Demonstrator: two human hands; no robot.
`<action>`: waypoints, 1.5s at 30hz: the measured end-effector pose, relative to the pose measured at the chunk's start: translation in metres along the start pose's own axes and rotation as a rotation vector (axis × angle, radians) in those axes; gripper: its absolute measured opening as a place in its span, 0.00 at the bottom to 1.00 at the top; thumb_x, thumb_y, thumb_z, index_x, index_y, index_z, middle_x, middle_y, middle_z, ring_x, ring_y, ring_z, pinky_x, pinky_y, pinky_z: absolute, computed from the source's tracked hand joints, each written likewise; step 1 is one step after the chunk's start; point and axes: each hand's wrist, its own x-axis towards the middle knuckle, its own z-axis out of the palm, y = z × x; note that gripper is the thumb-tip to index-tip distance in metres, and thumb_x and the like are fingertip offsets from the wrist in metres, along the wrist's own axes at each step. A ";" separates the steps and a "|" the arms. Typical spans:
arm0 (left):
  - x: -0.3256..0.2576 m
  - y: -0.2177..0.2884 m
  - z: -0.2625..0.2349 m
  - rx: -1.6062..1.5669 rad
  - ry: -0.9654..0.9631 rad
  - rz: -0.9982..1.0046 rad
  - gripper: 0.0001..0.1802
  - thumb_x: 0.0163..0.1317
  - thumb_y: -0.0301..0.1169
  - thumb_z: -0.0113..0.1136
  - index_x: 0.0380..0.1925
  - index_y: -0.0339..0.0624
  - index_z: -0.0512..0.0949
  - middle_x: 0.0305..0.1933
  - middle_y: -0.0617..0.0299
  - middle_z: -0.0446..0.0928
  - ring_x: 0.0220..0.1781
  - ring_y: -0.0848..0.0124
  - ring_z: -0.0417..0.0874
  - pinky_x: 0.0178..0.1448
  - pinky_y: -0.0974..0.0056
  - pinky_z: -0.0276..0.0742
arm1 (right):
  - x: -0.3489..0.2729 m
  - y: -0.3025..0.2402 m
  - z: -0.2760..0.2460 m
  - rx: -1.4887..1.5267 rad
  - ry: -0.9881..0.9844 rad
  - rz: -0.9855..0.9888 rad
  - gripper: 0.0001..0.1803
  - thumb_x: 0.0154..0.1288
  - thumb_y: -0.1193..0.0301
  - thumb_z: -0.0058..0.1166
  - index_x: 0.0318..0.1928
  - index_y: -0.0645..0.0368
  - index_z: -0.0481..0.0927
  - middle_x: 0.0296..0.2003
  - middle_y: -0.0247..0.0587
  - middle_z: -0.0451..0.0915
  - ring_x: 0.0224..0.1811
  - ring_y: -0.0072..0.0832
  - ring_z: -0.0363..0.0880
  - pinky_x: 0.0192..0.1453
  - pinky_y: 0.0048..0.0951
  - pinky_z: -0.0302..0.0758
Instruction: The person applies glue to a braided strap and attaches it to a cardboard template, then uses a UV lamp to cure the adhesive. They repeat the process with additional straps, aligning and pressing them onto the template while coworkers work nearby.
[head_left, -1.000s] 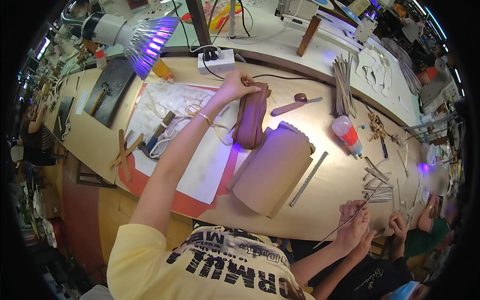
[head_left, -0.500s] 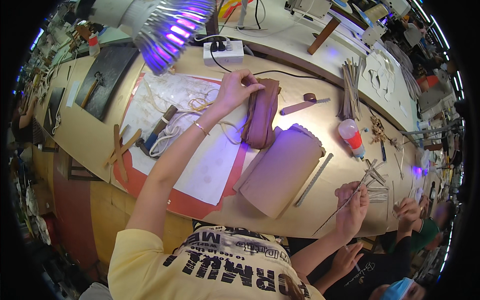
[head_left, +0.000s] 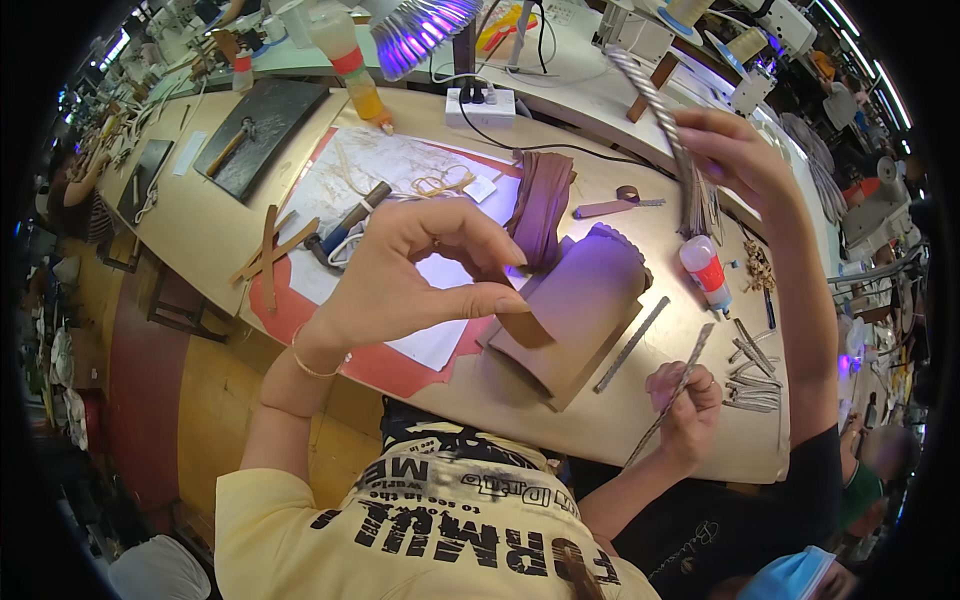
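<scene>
My left hand is raised above the table, thumb and forefinger pinched on a short brown leather strip. Behind its fingertips stands a bundle of brown leather strips. A large curved brown leather panel with a scalloped edge lies just beyond the held strip. Lower right, my right hand is closed round a thin grey braided cord that slants upward. Between the panel and that hand, a similar flat braided strip lies on the table.
A co-worker's hand holds a thick twisted cord over the right side. A glue bottle and cord pieces lie below it. At left are a hammer, crossed leather strips and a black slab; a lamp hangs above.
My left hand has come away from the leather bundle toward me, now with a strip in its pinch. The co-worker's hand has risen over the table with a twisted cord.
</scene>
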 end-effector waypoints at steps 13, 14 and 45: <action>0.002 -0.017 0.087 -0.308 -0.183 -0.251 0.25 0.51 0.20 0.70 0.50 0.37 0.73 0.35 0.60 0.79 0.35 0.81 0.81 0.40 0.78 0.78 | -0.042 -0.016 0.008 -0.028 0.020 -0.128 0.09 0.62 0.70 0.56 0.37 0.64 0.75 0.23 0.34 0.70 0.25 0.23 0.66 0.33 0.28 0.62; 0.001 -0.017 0.093 -0.294 -0.162 -0.242 0.25 0.51 0.20 0.71 0.50 0.37 0.73 0.35 0.60 0.79 0.35 0.81 0.81 0.40 0.78 0.78 | -0.045 -0.016 0.008 0.008 0.011 -0.143 0.10 0.61 0.71 0.57 0.38 0.66 0.75 0.25 0.37 0.73 0.26 0.24 0.67 0.33 0.28 0.63; -0.034 -0.015 0.112 -0.310 -0.087 -0.060 0.39 0.46 0.18 0.74 0.56 0.41 0.62 0.41 0.57 0.72 0.36 0.74 0.84 0.40 0.75 0.81 | -0.051 -0.022 0.034 -0.196 -0.093 0.031 0.06 0.62 0.76 0.57 0.37 0.68 0.80 0.53 0.47 0.75 0.37 0.17 0.72 0.40 0.18 0.69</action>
